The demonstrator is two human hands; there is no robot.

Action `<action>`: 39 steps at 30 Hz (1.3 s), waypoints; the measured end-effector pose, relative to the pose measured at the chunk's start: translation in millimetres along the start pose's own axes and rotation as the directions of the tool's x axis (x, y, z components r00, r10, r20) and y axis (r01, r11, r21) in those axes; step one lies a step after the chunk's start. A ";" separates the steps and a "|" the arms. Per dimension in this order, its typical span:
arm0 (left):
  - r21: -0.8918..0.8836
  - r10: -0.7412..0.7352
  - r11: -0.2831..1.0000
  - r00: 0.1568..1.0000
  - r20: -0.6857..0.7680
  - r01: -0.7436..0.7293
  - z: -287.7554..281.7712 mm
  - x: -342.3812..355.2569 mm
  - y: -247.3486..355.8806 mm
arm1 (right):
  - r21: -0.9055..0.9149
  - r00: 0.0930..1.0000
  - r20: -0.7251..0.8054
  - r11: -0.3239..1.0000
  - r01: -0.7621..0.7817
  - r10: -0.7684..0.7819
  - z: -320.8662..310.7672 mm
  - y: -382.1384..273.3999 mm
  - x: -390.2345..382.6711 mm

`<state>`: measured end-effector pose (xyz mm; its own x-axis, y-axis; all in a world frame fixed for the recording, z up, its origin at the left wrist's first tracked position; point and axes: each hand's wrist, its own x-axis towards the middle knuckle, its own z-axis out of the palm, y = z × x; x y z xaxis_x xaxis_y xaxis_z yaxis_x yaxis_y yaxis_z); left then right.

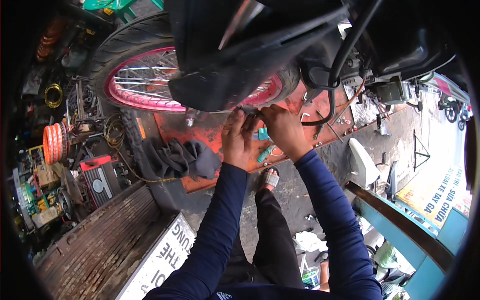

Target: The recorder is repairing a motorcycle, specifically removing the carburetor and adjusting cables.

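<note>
Both hands meet just below a motorbike's pink spoked wheel (116, 94) with its black tyre (107, 55). My left hand (238, 137) pinches a small dark part (250, 111) between thumb and fingers; its exact kind is too small to tell. My right hand (286, 131) is closed at the same spot, its fingertips touching or gripping the part's right end. What those fingertips hold is mostly hidden. A black plastic body panel (210, 90) hangs over the wheel, right above my hands. Behind my wrists, a green-handled tool (266, 153) lies on the red work platform (200, 131).
A dark grey cloth (180, 159) lies on the platform's left side. A black hose (327, 117) loops down right of my hands. Further left are a red-and-grey box (101, 180) and orange rings (54, 143). A white curved panel (363, 162) stands at right, beyond the platform edge.
</note>
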<state>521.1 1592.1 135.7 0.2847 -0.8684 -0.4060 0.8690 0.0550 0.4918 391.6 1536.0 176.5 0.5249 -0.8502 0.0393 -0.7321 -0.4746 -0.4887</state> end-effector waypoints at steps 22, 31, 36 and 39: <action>-0.311 -0.044 0.950 0.998 -0.049 0.027 -8.9 20.9 14.1 | -0.091 0.994 -0.036 0.991 0.095 -0.099 0.6 -26.9 42.4; -0.360 -0.053 0.933 0.996 -0.069 0.025 -19.3 25.8 17.7 | -0.154 0.993 0.020 0.981 0.121 -0.119 4.9 -36.4 55.7; -0.320 -0.042 0.947 0.999 -0.028 0.031 -25.2 22.6 23.3 | -0.127 0.994 0.048 0.986 0.104 -0.099 6.4 -39.6 59.2; -0.236 -0.018 0.972 1.000 -0.008 0.015 -35.3 36.9 19.4 | 0.079 0.988 0.084 0.989 0.123 -0.129 13.6 -26.6 71.4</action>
<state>562.7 1578.5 103.1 0.2724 -0.8651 -0.4211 0.9442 0.1562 0.2899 454.5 1491.1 180.4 0.6496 -0.7597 0.0288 -0.6256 -0.5557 -0.5475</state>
